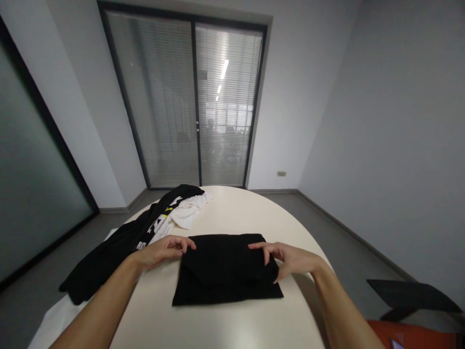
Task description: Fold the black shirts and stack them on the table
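Observation:
A black cloth point(227, 266), folded into a rough rectangle, lies flat in front of me; it looks like a garment, though its kind does not show. Its lower layer reaches nearer to me than the top fold. My left hand point(167, 251) is at the upper left edge, fingertips lightly on the fabric and fingers slightly apart. On the other side, my right hand point(285, 258) spreads its fingers over the upper right part, the thumb at the right edge. Neither hand visibly grips the cloth.
All of this is on a rounded, cream table point(247, 208). Along its left side lie a black garment with printed letters point(119, 252) and white cloth point(187, 213), partly hanging over the edge. A chair with a red seat point(385, 332) and black armrest point(410, 293) is at lower right.

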`<state>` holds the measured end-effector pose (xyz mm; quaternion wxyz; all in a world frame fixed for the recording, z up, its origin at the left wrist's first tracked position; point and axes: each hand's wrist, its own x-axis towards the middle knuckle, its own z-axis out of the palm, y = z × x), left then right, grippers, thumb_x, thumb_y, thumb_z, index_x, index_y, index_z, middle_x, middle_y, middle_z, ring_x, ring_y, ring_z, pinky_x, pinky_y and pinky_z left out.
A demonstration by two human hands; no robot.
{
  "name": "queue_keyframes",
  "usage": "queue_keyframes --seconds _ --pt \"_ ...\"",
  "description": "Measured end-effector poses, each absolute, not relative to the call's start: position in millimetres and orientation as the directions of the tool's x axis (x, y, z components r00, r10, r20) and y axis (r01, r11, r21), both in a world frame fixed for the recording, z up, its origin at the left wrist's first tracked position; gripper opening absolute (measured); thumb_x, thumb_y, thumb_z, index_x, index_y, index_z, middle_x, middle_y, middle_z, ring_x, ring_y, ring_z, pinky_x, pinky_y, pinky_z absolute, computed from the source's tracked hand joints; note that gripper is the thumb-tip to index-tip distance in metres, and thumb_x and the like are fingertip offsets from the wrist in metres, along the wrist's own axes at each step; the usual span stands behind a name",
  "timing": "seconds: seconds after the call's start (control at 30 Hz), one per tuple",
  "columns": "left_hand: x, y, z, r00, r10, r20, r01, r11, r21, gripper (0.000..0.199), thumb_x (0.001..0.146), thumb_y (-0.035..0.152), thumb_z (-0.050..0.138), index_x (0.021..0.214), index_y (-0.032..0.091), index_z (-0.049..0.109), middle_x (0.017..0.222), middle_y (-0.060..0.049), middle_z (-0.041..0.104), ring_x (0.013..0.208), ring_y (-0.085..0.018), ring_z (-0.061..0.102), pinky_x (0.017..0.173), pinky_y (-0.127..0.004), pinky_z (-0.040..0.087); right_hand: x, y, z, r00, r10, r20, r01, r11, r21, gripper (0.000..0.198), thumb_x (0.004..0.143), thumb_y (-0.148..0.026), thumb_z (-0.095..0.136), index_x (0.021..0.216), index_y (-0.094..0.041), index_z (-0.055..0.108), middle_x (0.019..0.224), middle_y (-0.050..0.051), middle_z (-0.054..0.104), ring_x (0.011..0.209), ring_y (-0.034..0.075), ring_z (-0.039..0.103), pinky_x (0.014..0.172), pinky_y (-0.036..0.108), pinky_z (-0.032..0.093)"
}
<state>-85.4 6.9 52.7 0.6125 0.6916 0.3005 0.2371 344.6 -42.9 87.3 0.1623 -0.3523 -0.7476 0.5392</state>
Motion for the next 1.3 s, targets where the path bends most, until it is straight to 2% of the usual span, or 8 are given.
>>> queue_keyframes --seconds 0.27,0.43,0.57,0.83,0.9,1.0,1.13,1.3 --pt "-65.1 3.6 51.9 0.49 0.872 0.014 0.21 -0.133 0.969 0.033 0.077 0.04 0.076 0.101 0.019 0.066 0.118 -0.01 0.066 0.115 -0.025 0.058 0.106 -0.04 0.037 347.4 -47.4 93.7 -0.692 0.699 -0.18 0.429 0.197 -0.882 0.049 0.06 -0.035 0.088 0.103 -0.022 0.067 0.158 0.01 0.034 0.146 0.03 0.029 0.119 0.045 0.017" --pt "-60.9 1.3 52.8 0.543 0.839 0.023 0.243 -0.183 0.953 0.046 0.073 0.036 0.079 0.115 0.026 0.063 0.142 -0.008 0.054 0.133 -0.025 0.048 0.115 -0.042 0.03 346.9 -43.2 87.3 -0.676 0.726 -0.129 0.355 0.166 -0.92 0.041 0.076 -0.051 0.075 0.103 -0.021 0.067 0.153 0.013 0.041 0.14 0.032 0.039 0.114 0.047 0.028" --pt "-68.7 2.0 51.4 0.575 0.817 0.029 0.424 -0.328 0.844 0.053 0.073 0.031 0.076 0.124 0.03 0.061 0.157 -0.005 0.036 0.144 -0.027 0.033 0.118 -0.046 0.024 342.5 -34.4 72.7 -0.56 0.827 -0.05 0.374 0.198 -0.906 0.035 0.079 -0.048 0.073 0.1 -0.021 0.067 0.131 0.011 0.062 0.121 0.026 0.057 0.103 0.041 0.041" --pt "-43.9 -17.0 71.7 0.434 0.832 0.344 0.679 -0.554 0.482 0.027 0.088 0.031 0.057 0.113 0.027 0.067 0.141 -0.007 0.052 0.133 -0.027 0.046 0.116 -0.05 0.031 333.8 -35.3 77.6 -0.269 0.953 0.14 0.725 0.296 -0.622 0.038 0.09 -0.054 0.055 0.079 -0.019 0.064 0.073 0.003 0.062 0.072 0.018 0.057 0.073 0.034 0.047" --pt "-27.8 -27.0 74.1 0.449 0.798 0.402 0.679 -0.597 0.427 0.038 0.092 0.036 0.054 0.129 0.027 0.059 0.151 -0.008 0.042 0.14 -0.027 0.039 0.118 -0.049 0.029 321.0 -39.7 83.4 -0.215 0.927 0.308 0.788 0.351 -0.506 0.039 0.093 -0.054 0.051 0.082 -0.019 0.065 0.085 0.007 0.066 0.087 0.023 0.061 0.084 0.039 0.048" --pt "-11.0 -39.1 67.1 0.587 0.739 0.331 0.654 -0.674 0.344 0.066 0.089 0.042 0.061 0.15 0.031 0.037 0.163 -0.007 0.022 0.149 -0.031 0.021 0.12 -0.054 0.022 294.1 -48.8 84.7 -0.328 0.853 0.406 0.751 0.496 -0.435 0.043 0.095 -0.051 0.048 0.124 -0.023 0.062 0.135 0.011 0.057 0.132 0.028 0.044 0.111 0.046 0.033" --pt "-7.2 -43.3 51.2 0.692 0.712 0.118 0.651 -0.686 0.325 0.088 0.083 0.053 0.067 0.156 0.037 0.021 0.166 -0.007 0.005 0.15 -0.04 0.003 0.117 -0.067 0.01 268.3 -58.6 74.8 -0.605 0.793 0.077 0.684 0.566 -0.46 0.082 0.084 -0.066 0.058 0.154 -0.035 0.029 0.164 0.006 0.017 0.151 0.034 0.006 0.12 0.058 0.002" --pt "-8.9 -42.2 48.7 0.678 0.735 0.015 0.684 -0.638 0.353 0.086 0.081 0.059 0.067 0.154 0.04 0.026 0.166 -0.007 0.001 0.149 -0.044 -0.004 0.114 -0.071 0.002 267.8 -58.8 68.8 -0.65 0.75 -0.127 0.695 0.518 -0.499 0.109 0.065 -0.07 0.075 0.155 -0.036 0.022 0.165 0.006 0.002 0.15 0.039 -0.006 0.116 0.061 -0.01"
